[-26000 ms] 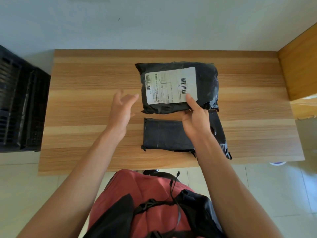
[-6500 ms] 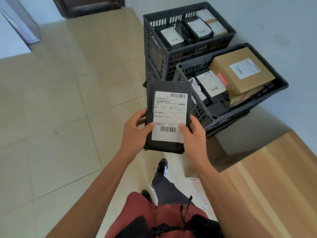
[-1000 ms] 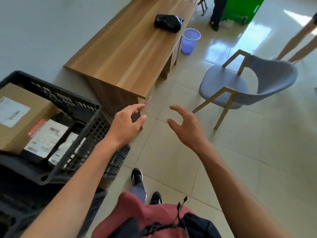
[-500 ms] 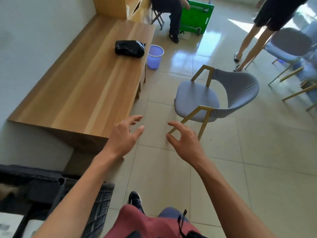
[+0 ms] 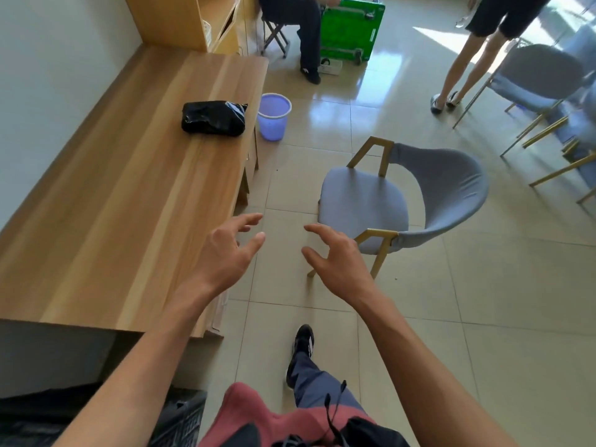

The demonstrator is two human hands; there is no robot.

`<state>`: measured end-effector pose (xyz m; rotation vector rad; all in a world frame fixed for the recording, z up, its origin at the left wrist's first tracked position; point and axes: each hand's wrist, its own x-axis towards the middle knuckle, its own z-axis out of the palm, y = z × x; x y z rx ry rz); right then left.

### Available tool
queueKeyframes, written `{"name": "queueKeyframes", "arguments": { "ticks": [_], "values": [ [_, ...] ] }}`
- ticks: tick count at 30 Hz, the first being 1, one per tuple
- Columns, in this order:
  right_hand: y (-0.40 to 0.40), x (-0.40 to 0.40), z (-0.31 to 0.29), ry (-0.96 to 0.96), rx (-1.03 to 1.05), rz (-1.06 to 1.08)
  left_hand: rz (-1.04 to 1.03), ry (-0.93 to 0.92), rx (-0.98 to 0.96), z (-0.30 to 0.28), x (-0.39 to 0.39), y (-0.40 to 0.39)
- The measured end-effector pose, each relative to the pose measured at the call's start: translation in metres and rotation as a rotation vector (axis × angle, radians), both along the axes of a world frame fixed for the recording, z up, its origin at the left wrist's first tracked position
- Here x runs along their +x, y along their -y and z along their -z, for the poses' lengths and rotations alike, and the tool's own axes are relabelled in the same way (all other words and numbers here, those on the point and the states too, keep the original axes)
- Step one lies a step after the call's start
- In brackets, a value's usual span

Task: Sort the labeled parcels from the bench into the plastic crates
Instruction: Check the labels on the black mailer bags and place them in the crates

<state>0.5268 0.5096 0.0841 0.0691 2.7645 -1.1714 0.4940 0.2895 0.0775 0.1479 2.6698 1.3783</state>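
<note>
1 black poly-bag parcel (image 5: 213, 118) lies on the far part of the wooden bench (image 5: 129, 201), near its floor-side edge and well apart from both hands. Its upper face is glossy black; no label shows from here. A corner of a black plastic crate (image 5: 180, 421) sits at the bottom left, below the bench's near end.

Both arms reach forward, bare to the elbow, palms turned inward toward each other. The left hand (image 5: 225, 253) hovers over the bench's near floor-side edge, fingers spread and slightly curled, holding nothing. The right hand (image 5: 338, 259) hangs over the tiled floor, fingers hooked like a claw, thumb apart, also empty. The 2 hands are near each other but not touching.

Just beyond the right hand stands a grey chair (image 5: 403, 201) with wooden legs. A purple bin (image 5: 273, 120) sits on the floor beside the bench, close to the parcel.
</note>
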Motion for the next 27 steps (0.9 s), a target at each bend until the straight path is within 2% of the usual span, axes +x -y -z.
{"name": "queueKeyframes", "arguments": {
  "ticks": [12,19,27],
  "values": [
    [-0.074,-0.142,-0.002,0.007,0.04,-0.064,-0.03,0.011,0.03,0.0,-0.127,-0.072],
    [-0.063,-0.218,0.006,-0.001,0.038,-0.116,-0.122,-0.007,0.027,0.008,-0.188,-0.048],
    [-0.005,-0.321,0.014,0.033,0.058,-0.213,-0.239,0.014,0.046,0.023,-0.269,0.009]
  ]
}}
